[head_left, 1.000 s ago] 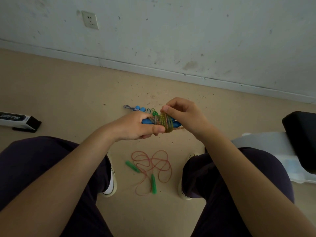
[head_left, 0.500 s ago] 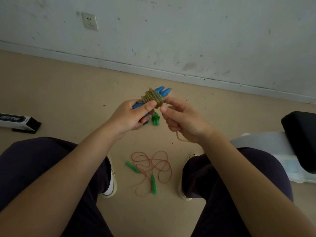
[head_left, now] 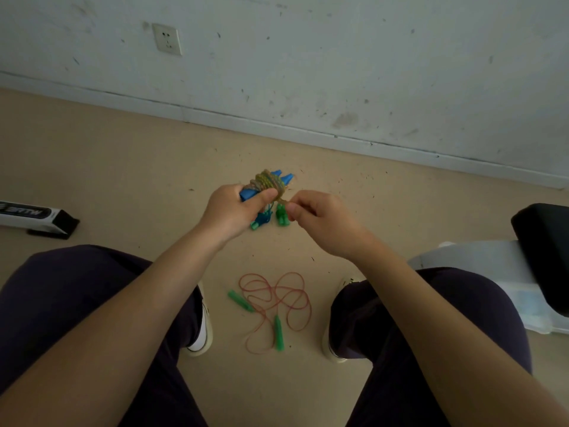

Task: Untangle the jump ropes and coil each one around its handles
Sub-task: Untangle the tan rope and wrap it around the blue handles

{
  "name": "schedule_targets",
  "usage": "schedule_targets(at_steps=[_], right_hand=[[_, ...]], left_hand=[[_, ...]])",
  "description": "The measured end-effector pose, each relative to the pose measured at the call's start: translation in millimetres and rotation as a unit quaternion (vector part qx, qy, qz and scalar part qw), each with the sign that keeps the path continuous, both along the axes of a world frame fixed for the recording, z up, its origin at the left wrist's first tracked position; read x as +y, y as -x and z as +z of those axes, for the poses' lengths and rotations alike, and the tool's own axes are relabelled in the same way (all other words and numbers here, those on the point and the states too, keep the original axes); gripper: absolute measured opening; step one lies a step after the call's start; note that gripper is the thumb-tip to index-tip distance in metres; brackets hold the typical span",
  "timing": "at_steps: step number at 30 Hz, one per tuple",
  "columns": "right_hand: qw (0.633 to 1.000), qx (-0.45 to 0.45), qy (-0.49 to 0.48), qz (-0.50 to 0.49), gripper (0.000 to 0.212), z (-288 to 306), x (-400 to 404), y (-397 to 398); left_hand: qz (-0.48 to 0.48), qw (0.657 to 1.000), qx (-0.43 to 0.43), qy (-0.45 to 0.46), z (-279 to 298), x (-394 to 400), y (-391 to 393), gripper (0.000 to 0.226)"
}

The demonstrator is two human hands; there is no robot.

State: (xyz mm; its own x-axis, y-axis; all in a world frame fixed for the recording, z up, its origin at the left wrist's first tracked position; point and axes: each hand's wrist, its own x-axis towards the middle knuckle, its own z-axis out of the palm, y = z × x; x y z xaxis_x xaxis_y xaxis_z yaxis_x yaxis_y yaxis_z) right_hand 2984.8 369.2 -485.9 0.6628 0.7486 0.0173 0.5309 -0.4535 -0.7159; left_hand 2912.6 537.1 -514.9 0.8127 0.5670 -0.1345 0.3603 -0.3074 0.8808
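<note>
Jump rope (head_left: 268,180), coiled around blue handles (head_left: 284,177): my left hand (head_left: 237,211) grips the bundle, fingers curled, while my right hand (head_left: 320,218) pinches its loose end between thumb and forefinger.

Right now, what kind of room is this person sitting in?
Probably a plain indoor room, maybe a spare or work room; I cannot tell exactly. There is a scuffed white wall with a power socket, a bare tan floor, and a loose red jump rope lying by the feet.
</note>
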Motion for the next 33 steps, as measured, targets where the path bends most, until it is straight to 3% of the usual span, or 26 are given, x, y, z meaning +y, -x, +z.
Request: schedule_targets(at_steps=[5, 8, 12, 21, 26, 28, 33], right_hand=[[0.993, -0.088, -0.071, 0.016, 0.016, -2.5, -12.3, -14.8], [0.993, -0.05, -0.101, 0.03, 0.012, -3.7, -13.0, -17.3], [0.988, 0.094, -0.117, 0.033, 0.014, -0.8, -12.8, -13.9], [0.981, 0.146, -0.125, 0.024, 0.019, -3.1, -11.1, -11.8], [0.983, 0.164, -0.075, 0.032, 0.011, -1.0, -9.3, -9.0], [0.983, 0.174, -0.053, 0.022, 0.011, 1.8, -10.4, -10.2], [0.985, 0.174, -0.018, 0.005, 0.036, 5.4, -10.5, -7.5]], left_hand=[[-0.234, 0.96, 0.133, 0.076, 12.4, 4.6, 9.4, 0.041], [-0.298, 0.938, 0.133, 0.119, 19.5, 3.9, 12.2, 0.047], [-0.308, 0.935, 0.117, 0.132, 20.0, 2.5, 14.1, 0.052], [-0.302, 0.916, 0.091, 0.248, 20.2, 0.2, 14.7, 0.047], [-0.283, 0.935, 0.114, 0.18, 17.3, -9.2, 14.8, 0.06], [-0.292, 0.935, 0.109, 0.166, 15.2, -11.3, 15.6, 0.053], [-0.332, 0.928, 0.109, 0.132, 17.8, -12.6, 18.5, 0.025]])
